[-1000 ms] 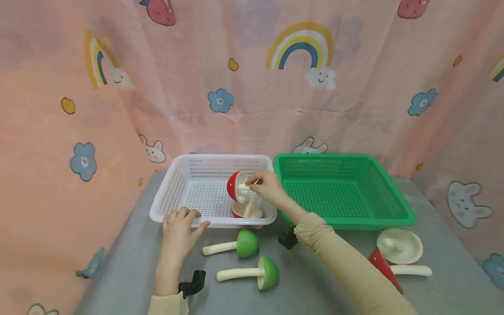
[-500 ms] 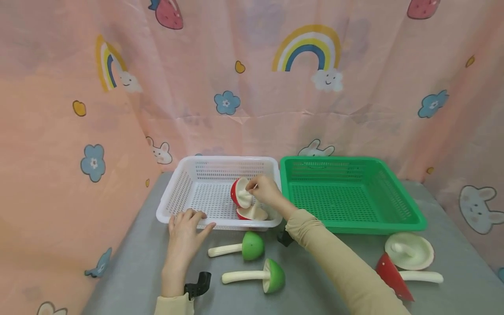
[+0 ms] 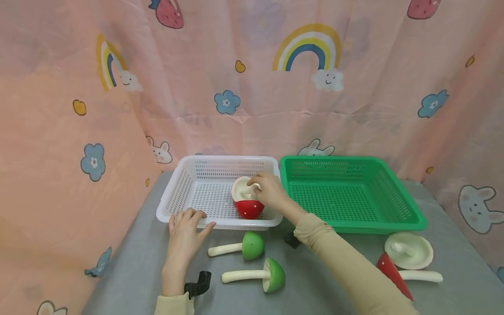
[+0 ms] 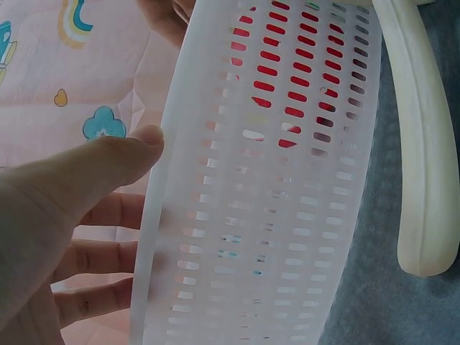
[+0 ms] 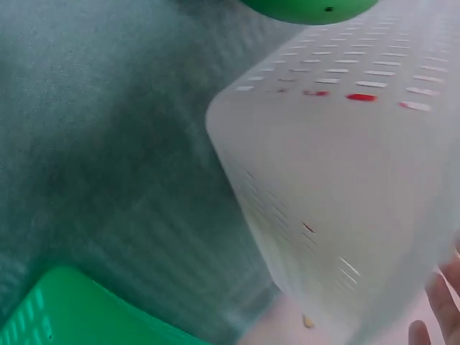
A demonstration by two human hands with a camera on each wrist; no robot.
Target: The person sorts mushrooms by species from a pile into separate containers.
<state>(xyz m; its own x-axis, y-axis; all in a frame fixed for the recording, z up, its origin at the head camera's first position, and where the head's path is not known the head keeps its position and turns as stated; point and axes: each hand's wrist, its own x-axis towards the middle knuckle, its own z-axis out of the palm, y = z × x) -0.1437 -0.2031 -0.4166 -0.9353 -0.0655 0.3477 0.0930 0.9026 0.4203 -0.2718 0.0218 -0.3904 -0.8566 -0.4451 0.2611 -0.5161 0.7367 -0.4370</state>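
Grey tbl. surface (image 3: pixel 130 267), pink printed curtain (image 3: pixel 260 131) behind. L. hand (image 3: pixel 186 236) grips near rim of white perforated plastic basket (image 3: pixel 208 197). Inside: 2 dome-shaped red-capped mushrooms (image 3: pixel 249 211). R. hand (image 3: pixel 271 192) at them, fingers bent; can't tell if gripping.

- Right grip (image 3: pixel 269 192): whether it touches a stem (pale against pale) cannot be told; the right wrist view's edge crops most of it.
- Rear mushroom (image 3: pixel 238 188): lower part hidden by the front mushroom (image 3: pixel 249 211).
- Left grip (image 4: pixel 43 208): 3 finger ends vanish behind the white basket (image 4: pixel 302 295).
- Pale stem (image 4: pixel 428 158): cut off above.
- Green cap (image 5: pixel 313 7), green basket (image 5: pixel 79 309): both cropped.
- Red cap (image 3: pixel 391 273): partly covered by the sleeve (image 3: pixel 346 262).
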